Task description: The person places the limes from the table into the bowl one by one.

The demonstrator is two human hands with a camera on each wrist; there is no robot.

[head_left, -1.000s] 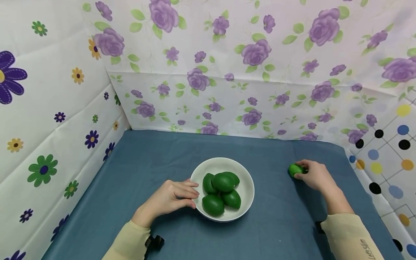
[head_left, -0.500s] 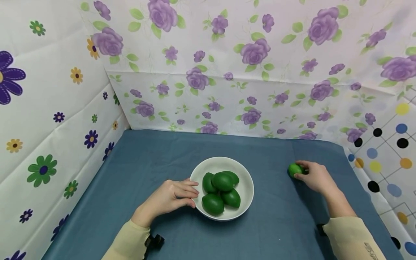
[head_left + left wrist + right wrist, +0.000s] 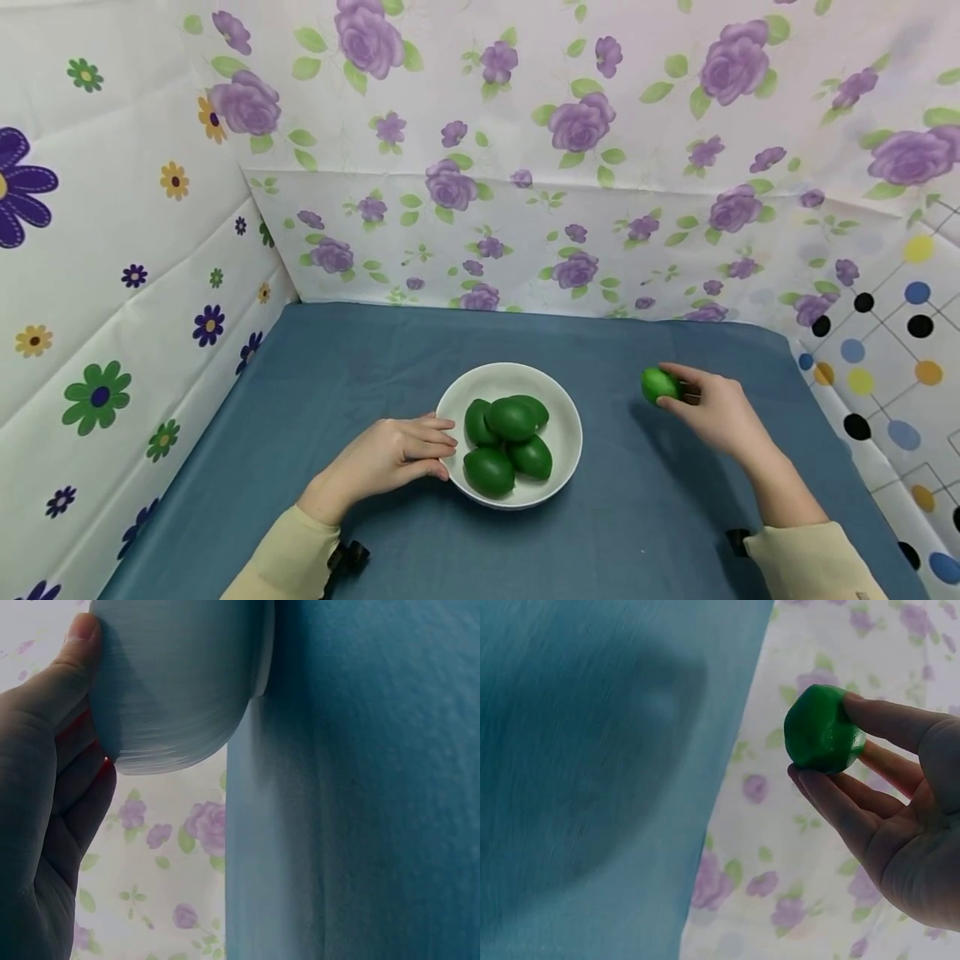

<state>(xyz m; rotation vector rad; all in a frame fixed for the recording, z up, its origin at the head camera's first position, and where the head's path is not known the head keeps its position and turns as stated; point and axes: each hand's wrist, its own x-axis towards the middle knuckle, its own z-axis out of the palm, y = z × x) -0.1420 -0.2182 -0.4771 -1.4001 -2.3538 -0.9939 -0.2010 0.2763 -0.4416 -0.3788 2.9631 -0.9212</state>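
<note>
Slightly below the middle of the head view, a white bowl (image 3: pixel 558 467) stands on the blue cloth, with several dark green limes (image 3: pixel 512 418) piled in it. My left hand (image 3: pixel 390 457) holds the bowl by its left rim. The left wrist view shows the thumb on the outer wall of the bowl (image 3: pixel 172 682) and the other fingers behind at the rim. Right of the bowl, my right hand (image 3: pixel 716 408) pinches a brighter green lime (image 3: pixel 660 386) between thumb and fingertips. That lime (image 3: pixel 821 731) is off the cloth, its shadow apart below it.
A blue cloth (image 3: pixel 375 358) covers the table. Flower-printed sheets stand as walls at the back (image 3: pixel 487 108) and left (image 3: pixel 142 192), with a dotted sheet (image 3: pixel 892 358) on the right. Small black devices sit at both wrists.
My right hand has lifted the lime off the cloth and carried it a little left toward the bowl. The left hand stays at the bowl's rim. The head view has shifted slightly.
</note>
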